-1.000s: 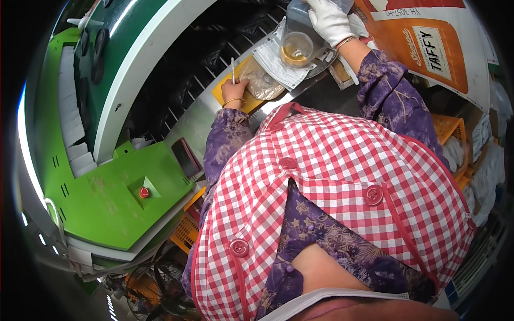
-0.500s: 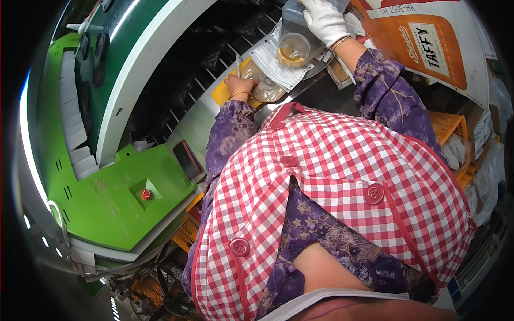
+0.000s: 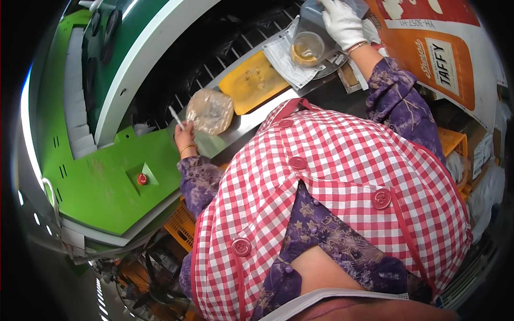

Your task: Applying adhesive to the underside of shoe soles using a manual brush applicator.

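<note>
My left hand (image 3: 186, 138), bare with a bangle at the wrist, pinches a thin white pen-like stick (image 3: 175, 116) at the left of the metal table. Beside it lies a rounded brown lump in clear plastic (image 3: 210, 111), apart from a yellow board (image 3: 254, 83) with dark smudges. My right hand (image 3: 343, 25), in a white glove, has its fingers curled on a bluish clear plastic container (image 3: 313, 20) at the top edge, where its fingertips are partly cut off. Against that container stands a clear cup (image 3: 307, 48) with something yellowish-brown inside. White printed sheets (image 3: 289, 63) lie under the cup.
A green machine housing (image 3: 107, 184) with a red button (image 3: 142, 178) flanks the left side. Behind the table runs a black conveyor (image 3: 176, 59) with metal bars. A large printed carton (image 3: 439, 59) stands at right, above an orange crate (image 3: 454, 143). A fan (image 3: 152, 281) is low at left.
My left hand has moved left and nearer with the stick. The wrapped brown lump has shifted left off the yellow board. My right hand stays at the container; the view has shifted slightly.
</note>
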`<action>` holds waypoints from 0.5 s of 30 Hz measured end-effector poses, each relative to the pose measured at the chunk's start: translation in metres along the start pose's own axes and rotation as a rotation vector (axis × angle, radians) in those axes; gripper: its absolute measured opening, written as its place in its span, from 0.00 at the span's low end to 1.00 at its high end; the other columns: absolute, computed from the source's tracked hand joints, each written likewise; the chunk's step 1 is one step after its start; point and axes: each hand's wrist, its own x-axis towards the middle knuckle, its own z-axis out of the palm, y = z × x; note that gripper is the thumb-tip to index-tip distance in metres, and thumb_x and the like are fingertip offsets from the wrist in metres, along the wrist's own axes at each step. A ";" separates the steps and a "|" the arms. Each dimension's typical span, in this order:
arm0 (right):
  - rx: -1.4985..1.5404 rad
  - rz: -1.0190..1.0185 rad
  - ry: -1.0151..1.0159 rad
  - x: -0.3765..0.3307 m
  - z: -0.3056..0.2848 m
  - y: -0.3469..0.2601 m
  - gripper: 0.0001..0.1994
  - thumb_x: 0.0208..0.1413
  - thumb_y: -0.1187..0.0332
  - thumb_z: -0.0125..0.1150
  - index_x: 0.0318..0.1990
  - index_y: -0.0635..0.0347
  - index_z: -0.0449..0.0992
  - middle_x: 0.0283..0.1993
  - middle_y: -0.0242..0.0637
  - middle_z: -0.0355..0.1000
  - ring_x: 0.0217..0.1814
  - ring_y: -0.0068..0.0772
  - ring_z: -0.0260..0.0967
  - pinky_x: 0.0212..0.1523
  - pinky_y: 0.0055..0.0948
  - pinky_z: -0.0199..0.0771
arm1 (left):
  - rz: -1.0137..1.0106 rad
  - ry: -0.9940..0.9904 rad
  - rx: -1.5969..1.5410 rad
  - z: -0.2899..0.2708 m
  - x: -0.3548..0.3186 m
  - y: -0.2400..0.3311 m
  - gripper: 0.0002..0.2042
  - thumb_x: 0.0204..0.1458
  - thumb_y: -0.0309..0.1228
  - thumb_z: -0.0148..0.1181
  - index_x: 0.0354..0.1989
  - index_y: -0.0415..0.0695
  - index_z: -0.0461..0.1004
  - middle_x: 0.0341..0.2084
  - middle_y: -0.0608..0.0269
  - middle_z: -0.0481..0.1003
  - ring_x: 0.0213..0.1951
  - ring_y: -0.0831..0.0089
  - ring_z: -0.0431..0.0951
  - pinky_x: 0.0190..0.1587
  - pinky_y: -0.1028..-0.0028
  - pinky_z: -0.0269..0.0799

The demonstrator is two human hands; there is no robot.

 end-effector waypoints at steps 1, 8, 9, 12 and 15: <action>0.047 0.073 -0.067 0.005 -0.011 -0.016 0.12 0.48 0.72 0.48 0.40 0.60 0.72 0.36 0.49 0.71 0.42 0.50 0.68 0.44 0.43 0.67 | -0.004 0.067 0.033 -0.029 0.003 -0.007 0.09 0.45 0.24 0.62 0.33 0.45 0.69 0.17 0.72 0.68 0.16 0.85 0.64 0.15 0.84 0.53; -0.037 0.149 -0.091 0.001 -0.002 -0.023 0.17 0.49 0.70 0.48 0.48 0.59 0.71 0.46 0.50 0.70 0.50 0.50 0.66 0.52 0.40 0.66 | 0.136 0.314 0.214 -0.109 0.043 -0.052 0.12 0.47 0.29 0.60 0.41 0.39 0.73 0.20 0.64 0.72 0.22 0.72 0.71 0.25 0.74 0.65; -0.100 0.110 -0.070 -0.001 0.002 -0.018 0.17 0.50 0.70 0.48 0.48 0.59 0.71 0.46 0.50 0.70 0.51 0.49 0.66 0.52 0.40 0.66 | 0.281 0.376 0.361 -0.092 0.044 -0.042 0.14 0.49 0.31 0.59 0.43 0.38 0.73 0.21 0.59 0.74 0.25 0.66 0.74 0.30 0.70 0.69; -0.100 0.020 -0.054 -0.001 0.015 -0.013 0.15 0.52 0.69 0.48 0.48 0.53 0.69 0.47 0.44 0.69 0.48 0.50 0.66 0.48 0.41 0.67 | 0.317 0.402 0.793 -0.066 0.028 -0.030 0.16 0.52 0.36 0.51 0.41 0.37 0.75 0.32 0.43 0.74 0.37 0.48 0.73 0.42 0.61 0.68; -0.033 0.007 -0.036 0.000 0.020 -0.013 0.13 0.54 0.69 0.46 0.47 0.53 0.68 0.49 0.44 0.69 0.50 0.52 0.65 0.49 0.43 0.66 | 0.429 0.383 0.897 -0.046 0.008 -0.056 0.14 0.51 0.32 0.49 0.41 0.38 0.75 0.36 0.43 0.71 0.39 0.48 0.72 0.43 0.60 0.67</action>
